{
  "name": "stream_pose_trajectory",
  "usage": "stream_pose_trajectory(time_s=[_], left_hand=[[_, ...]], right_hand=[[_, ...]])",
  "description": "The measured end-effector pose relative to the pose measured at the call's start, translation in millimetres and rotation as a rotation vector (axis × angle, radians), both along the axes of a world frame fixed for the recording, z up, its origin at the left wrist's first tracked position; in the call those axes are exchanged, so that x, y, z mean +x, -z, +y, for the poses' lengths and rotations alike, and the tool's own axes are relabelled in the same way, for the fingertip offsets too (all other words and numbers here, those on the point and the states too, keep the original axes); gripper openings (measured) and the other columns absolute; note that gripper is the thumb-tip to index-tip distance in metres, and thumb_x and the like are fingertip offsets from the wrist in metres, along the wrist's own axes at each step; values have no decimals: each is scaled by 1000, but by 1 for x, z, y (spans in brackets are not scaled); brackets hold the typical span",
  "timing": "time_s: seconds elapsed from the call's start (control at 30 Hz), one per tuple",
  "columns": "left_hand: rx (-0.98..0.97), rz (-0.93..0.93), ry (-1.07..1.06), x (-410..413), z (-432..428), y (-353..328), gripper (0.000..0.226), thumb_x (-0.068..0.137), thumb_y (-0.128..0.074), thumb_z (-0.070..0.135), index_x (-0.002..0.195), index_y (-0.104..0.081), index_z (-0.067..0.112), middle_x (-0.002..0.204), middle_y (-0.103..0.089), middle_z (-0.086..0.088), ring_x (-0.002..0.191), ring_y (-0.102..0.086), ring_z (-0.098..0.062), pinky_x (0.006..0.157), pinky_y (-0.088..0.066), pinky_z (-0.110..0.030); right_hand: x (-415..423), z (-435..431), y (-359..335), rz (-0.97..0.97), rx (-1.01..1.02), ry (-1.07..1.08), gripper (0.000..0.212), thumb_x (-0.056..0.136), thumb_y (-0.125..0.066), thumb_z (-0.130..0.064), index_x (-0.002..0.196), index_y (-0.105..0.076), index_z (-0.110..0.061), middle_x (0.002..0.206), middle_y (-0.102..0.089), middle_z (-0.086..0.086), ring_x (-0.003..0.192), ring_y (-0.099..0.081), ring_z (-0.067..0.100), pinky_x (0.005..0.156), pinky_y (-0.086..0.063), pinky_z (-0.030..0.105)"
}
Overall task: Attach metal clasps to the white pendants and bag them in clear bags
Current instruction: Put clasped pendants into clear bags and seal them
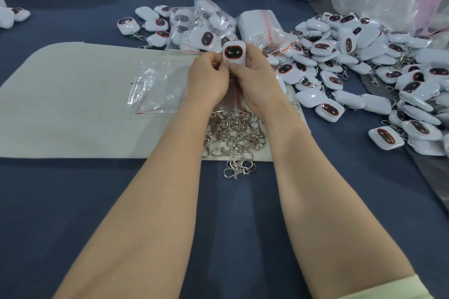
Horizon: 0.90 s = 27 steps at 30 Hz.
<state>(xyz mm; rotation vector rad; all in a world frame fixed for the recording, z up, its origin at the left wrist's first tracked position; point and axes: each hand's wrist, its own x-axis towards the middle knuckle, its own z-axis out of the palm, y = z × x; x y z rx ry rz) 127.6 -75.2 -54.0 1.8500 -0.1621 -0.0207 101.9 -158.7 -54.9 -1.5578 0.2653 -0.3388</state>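
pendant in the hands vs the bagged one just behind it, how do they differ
The held pendant is bare; the bagged pendant sits inside a clear bag. The held pendant is pinched upright between the left hand and right hand; the bagged pendant lies tilted, untouched. Both are white with a dark, red-rimmed face.
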Motion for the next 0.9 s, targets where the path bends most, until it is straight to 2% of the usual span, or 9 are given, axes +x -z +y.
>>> stream_pose_trajectory(time_s=[0.07,0.27,0.43,0.53,0.63,0.77,0.9], left_hand=[[-13,13,-5,1,0,0,17,94,-53,13,103,-67,10,102,-69,-10,99,-64,-26,92,-50,-39],[9,20,2,6,0,3,19,92,-52,12,100,-69,11,96,-70,-9,97,-65,-28,88,-53,-40],[16,2,10,6,1,5,17,91,-53,13,97,-69,14,91,-69,-4,95,-65,-24,82,-50,-32],[-8,1,46,4,1,4,20,92,-52,11,104,-68,11,97,-71,-9,95,-66,-25,89,-53,-39],[2,-18,72,2,0,3,23,92,-52,7,109,-67,8,102,-71,-10,98,-66,-25,93,-51,-41],[30,-35,84,2,0,2,26,92,-51,7,112,-67,8,105,-70,-9,101,-65,-24,94,-50,-39],[27,-24,80,2,1,2,24,92,-51,9,110,-67,9,103,-70,-8,99,-65,-24,93,-51,-41]], right_hand=[[2,-1,1,17,-124,32,39,89,-48,11,126,-51,-3,120,-62,18,113,-59,30,102,-46,47],[5,-1,5,15,-268,57,36,89,-52,6,122,-53,-7,121,-62,16,117,-57,30,103,-43,47],[7,-1,6,-3,-158,61,30,90,-56,1,119,-55,-8,121,-61,19,116,-58,33,101,-45,51],[5,0,5,-24,-1,80,16,91,-59,-3,105,-57,-11,118,-60,26,109,-60,37,96,-49,54],[5,-1,6,-31,-13,123,15,90,-60,-2,91,-57,-17,112,-62,28,99,-60,34,95,-48,56],[5,-1,6,-41,-15,143,18,89,-60,0,88,-56,-18,98,-61,20,90,-58,28,91,-49,53],[5,-1,5,-32,-6,119,14,91,-59,-2,91,-58,-16,109,-63,26,99,-61,36,96,-48,54]])
